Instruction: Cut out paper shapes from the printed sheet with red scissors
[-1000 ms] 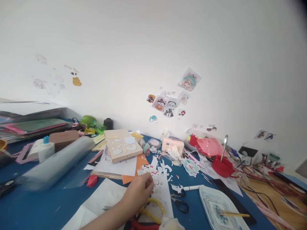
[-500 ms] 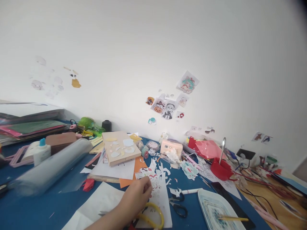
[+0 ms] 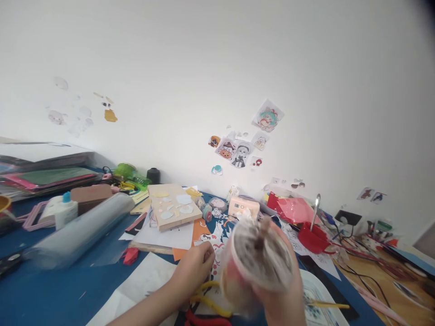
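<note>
My right hand (image 3: 285,294) is wrapped around a clear plastic cup (image 3: 258,260) with a white rim, tilted toward me and blurred by motion. Something brown shows at its top, and pinkish colour shows through its side. Left of the cup, my left hand (image 3: 195,262) has its fingers curled closed; what they hold, if anything, is hidden. Beneath that hand lie cut white paper scraps with red printing (image 3: 215,267). Yellow handles (image 3: 210,304) and a red handle (image 3: 205,320) show just below it. A creased white sheet (image 3: 142,280) lies under my left forearm.
At the right are a white paint tray (image 3: 326,290) with a yellow brush (image 3: 328,304) and a red cup-like holder (image 3: 311,237). A wooden block (image 3: 171,219) carries paper cutouts. A clear plastic roll (image 3: 84,228) and glue bottle (image 3: 66,212) stand left.
My right hand has come into view holding the cup, which now covers the dark scissors and part of the tray. My left hand stays nearly where it was, fingers closed.
</note>
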The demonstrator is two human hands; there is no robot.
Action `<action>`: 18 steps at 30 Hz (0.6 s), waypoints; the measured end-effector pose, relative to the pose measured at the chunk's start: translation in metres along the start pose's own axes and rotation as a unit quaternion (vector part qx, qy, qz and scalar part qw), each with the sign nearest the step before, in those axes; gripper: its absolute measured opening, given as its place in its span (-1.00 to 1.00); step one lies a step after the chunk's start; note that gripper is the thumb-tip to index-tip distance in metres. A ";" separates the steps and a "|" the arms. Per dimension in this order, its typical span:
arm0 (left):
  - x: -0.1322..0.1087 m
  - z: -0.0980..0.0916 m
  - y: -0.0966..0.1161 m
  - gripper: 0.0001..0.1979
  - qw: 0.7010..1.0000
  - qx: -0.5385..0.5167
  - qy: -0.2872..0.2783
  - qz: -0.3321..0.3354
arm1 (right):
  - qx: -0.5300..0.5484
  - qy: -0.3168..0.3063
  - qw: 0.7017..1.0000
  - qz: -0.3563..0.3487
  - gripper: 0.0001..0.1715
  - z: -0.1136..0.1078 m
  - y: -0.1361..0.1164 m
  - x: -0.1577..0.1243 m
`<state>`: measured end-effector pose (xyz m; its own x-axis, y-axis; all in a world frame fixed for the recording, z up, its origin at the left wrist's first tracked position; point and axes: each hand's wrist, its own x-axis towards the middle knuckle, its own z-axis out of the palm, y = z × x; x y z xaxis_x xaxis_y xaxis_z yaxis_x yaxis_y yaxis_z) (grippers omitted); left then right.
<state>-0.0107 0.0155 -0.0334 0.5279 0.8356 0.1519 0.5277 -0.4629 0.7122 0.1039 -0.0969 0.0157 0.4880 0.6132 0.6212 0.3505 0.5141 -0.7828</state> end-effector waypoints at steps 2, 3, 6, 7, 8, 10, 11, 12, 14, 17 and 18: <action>0.002 0.000 -0.003 -0.82 1.000 0.008 0.013 0.008 | 0.005 0.003 1.000 0.006 -0.08 0.011 0.016 0.039; 0.004 0.000 -0.004 -0.80 1.000 0.014 0.019 0.013 | 0.003 -0.001 1.000 0.014 -0.09 0.017 0.026 0.058; 0.005 0.000 -0.006 -0.78 0.999 0.037 0.023 0.012 | -0.022 0.016 0.999 0.022 -0.09 0.033 0.063 0.110; 0.005 0.000 -0.006 -0.78 0.999 0.045 0.020 0.010 | -0.030 0.016 0.999 0.026 -0.09 0.039 0.076 0.122; 0.005 -0.001 -0.005 -0.78 0.998 0.052 0.017 0.010 | -0.037 0.015 0.999 0.029 -0.08 0.044 0.089 0.132; 0.004 -0.001 -0.005 -0.79 0.998 0.063 0.011 0.012 | -0.048 0.013 0.998 0.035 -0.09 0.056 0.115 0.144; 0.003 -0.001 -0.005 -0.79 0.998 0.066 0.009 0.015 | -0.053 0.008 0.998 0.039 -0.09 0.061 0.126 0.147; 0.003 -0.001 -0.005 -0.79 0.997 0.068 0.009 0.017 | -0.058 0.006 0.997 0.047 -0.09 0.066 0.137 0.148; 0.003 0.000 -0.005 -0.79 0.997 0.073 0.009 0.020 | -0.068 0.002 0.995 0.066 -0.08 0.074 0.154 0.146; 0.003 0.001 -0.006 -0.79 0.997 0.076 0.013 0.026 | -0.073 -0.008 0.994 0.085 -0.06 0.078 0.173 0.139; 0.003 0.001 -0.006 -0.79 0.997 0.076 0.014 0.028 | -0.073 -0.015 0.993 0.088 -0.06 0.077 0.177 0.137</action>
<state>-0.0119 0.0203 -0.0382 0.5426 0.8136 0.2090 0.5932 -0.5473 0.5903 0.1717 0.1242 -0.0352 0.5290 0.7050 0.4724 0.3753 0.3050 -0.8753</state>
